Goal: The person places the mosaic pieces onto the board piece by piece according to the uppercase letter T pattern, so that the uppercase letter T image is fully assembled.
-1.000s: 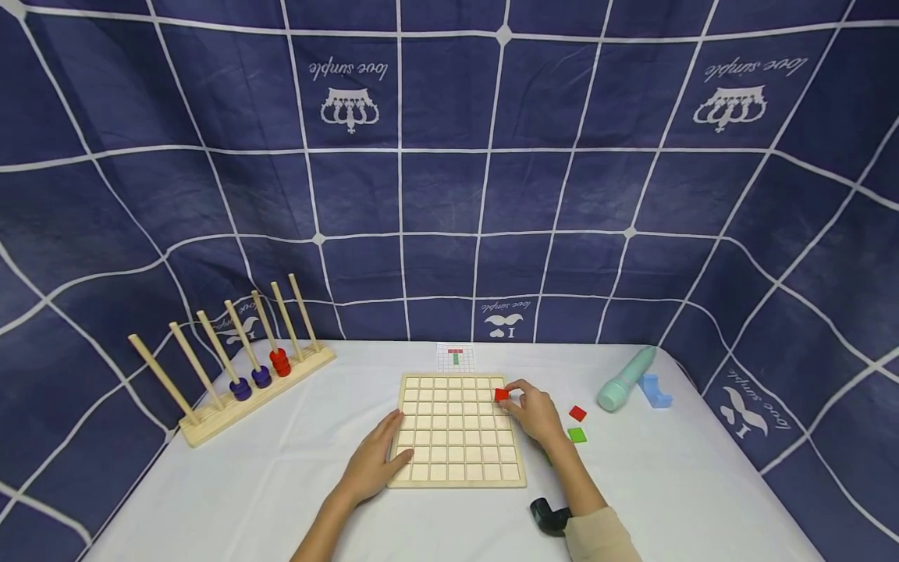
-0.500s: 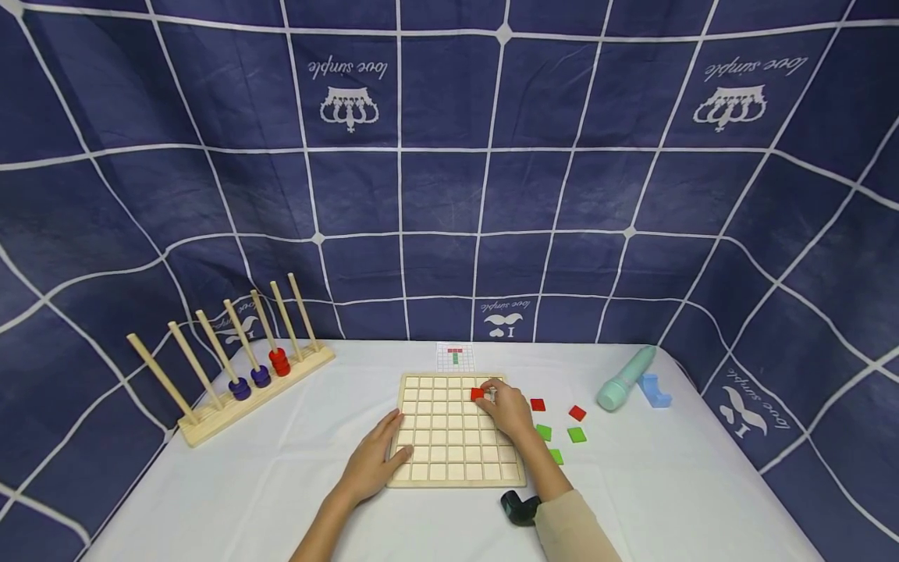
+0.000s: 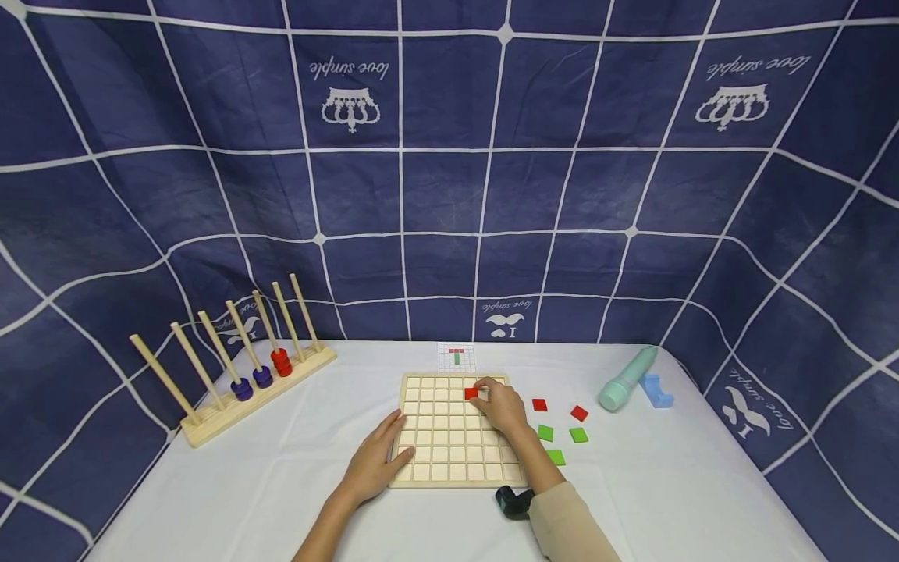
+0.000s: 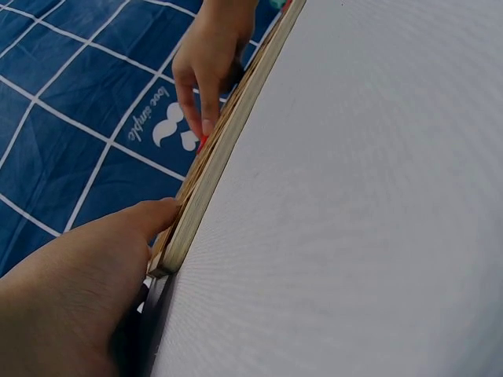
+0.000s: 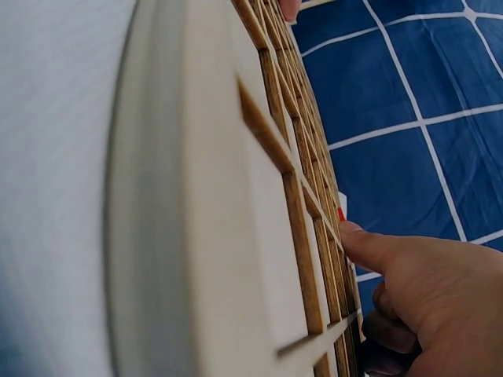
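Observation:
A wooden grid board lies flat on the white table. My right hand pinches a small red square tile over the second row from the back, right of the middle. Whether the tile touches the board is hard to tell. In the right wrist view the thumb of my right hand is at the red tile, low over the grid. My left hand rests at the board's left edge, thumb on the frame and fingers straight along the side. The left wrist view shows the left hand touching the frame.
Right of the board lie red tiles and green tiles. Behind it is a pattern card. A peg rack with rings stands left. A teal cylinder and blue piece lie right; a black object is beside my right forearm.
My right hand has carried the red tile leftward from the board's right edge, slowing in the last half second. Red and green tiles behind the arm came into view. The left hand stayed put.

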Demonstrator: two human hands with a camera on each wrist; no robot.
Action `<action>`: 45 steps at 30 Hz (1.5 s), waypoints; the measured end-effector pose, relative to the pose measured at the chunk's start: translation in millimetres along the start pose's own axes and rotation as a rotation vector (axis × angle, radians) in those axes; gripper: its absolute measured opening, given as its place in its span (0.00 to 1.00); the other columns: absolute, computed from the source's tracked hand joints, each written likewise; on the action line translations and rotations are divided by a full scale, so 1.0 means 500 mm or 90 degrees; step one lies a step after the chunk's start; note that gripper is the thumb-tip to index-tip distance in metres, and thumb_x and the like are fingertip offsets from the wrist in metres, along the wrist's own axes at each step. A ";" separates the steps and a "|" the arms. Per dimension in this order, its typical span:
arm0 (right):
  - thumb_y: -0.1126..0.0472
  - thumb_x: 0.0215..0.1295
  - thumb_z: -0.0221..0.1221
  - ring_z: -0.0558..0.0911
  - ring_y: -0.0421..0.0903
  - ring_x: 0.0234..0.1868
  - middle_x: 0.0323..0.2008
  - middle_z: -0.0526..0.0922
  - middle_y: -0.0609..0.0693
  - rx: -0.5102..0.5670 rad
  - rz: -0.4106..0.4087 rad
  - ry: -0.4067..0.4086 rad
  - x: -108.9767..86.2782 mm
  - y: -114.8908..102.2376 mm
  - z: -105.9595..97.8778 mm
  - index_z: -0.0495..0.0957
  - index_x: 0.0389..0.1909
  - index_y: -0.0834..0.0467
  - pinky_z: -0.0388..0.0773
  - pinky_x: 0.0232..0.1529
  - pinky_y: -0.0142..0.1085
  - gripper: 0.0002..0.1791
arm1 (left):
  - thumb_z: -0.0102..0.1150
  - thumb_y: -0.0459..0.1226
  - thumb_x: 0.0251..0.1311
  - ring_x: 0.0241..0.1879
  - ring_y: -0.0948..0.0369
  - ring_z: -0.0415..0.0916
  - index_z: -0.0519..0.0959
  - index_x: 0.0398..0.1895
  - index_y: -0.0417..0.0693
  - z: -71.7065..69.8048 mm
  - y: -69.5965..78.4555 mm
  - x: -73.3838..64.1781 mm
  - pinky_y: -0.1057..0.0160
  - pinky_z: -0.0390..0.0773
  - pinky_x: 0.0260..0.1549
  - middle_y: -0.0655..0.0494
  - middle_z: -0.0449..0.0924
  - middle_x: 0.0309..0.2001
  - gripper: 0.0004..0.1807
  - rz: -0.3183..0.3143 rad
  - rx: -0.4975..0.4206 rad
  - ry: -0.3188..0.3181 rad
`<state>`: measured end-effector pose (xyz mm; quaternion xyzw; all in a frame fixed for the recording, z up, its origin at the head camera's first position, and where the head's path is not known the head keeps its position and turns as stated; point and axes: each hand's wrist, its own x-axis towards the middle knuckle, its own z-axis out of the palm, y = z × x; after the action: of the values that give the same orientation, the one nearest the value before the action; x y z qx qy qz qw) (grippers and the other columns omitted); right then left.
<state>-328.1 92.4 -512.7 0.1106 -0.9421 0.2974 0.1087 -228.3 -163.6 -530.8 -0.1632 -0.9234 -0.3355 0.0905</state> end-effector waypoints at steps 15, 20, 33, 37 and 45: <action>0.54 0.52 0.67 0.65 0.40 0.16 0.13 0.68 0.42 0.034 0.002 0.003 -0.017 0.010 -0.012 0.80 0.44 0.54 0.63 0.16 0.34 0.18 | 0.55 0.49 0.61 0.63 0.42 0.57 0.63 0.66 0.43 0.010 -0.002 -0.003 0.38 0.61 0.55 0.46 0.54 0.69 0.33 0.002 0.008 -0.004; 0.55 0.53 0.66 0.56 0.37 0.13 0.10 0.60 0.41 0.068 -0.006 0.014 -0.031 0.023 -0.029 0.79 0.45 0.53 0.55 0.13 0.32 0.18 | 0.55 0.49 0.61 0.63 0.42 0.57 0.63 0.66 0.43 0.009 -0.002 -0.002 0.39 0.61 0.56 0.47 0.54 0.69 0.33 -0.003 0.010 -0.003; 0.57 0.53 0.66 0.56 0.37 0.11 0.09 0.60 0.42 0.056 0.019 0.058 -0.080 0.094 -0.101 0.79 0.45 0.55 0.54 0.12 0.30 0.17 | 0.55 0.48 0.61 0.63 0.42 0.57 0.62 0.66 0.41 0.006 0.001 0.000 0.39 0.61 0.56 0.45 0.55 0.68 0.33 -0.001 0.008 0.001; 0.57 0.53 0.66 0.56 0.37 0.11 0.09 0.60 0.42 0.047 0.033 0.079 -0.101 0.124 -0.129 0.79 0.45 0.56 0.54 0.11 0.30 0.18 | 0.56 0.48 0.60 0.63 0.42 0.58 0.63 0.65 0.41 0.006 0.001 0.001 0.39 0.62 0.55 0.45 0.55 0.68 0.33 0.002 0.009 0.004; 0.58 0.54 0.66 0.59 0.39 0.13 0.11 0.62 0.44 0.028 0.085 0.109 -0.143 0.182 -0.175 0.79 0.46 0.57 0.56 0.13 0.32 0.18 | 0.56 0.49 0.60 0.63 0.43 0.57 0.63 0.65 0.43 0.004 -0.005 0.001 0.39 0.61 0.56 0.46 0.54 0.69 0.33 -0.004 0.011 0.002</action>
<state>-272.7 226.2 -510.8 0.0243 -0.9279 0.3326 0.1665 -229.5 -163.9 -533.9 -0.1589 -0.9266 -0.3281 0.0923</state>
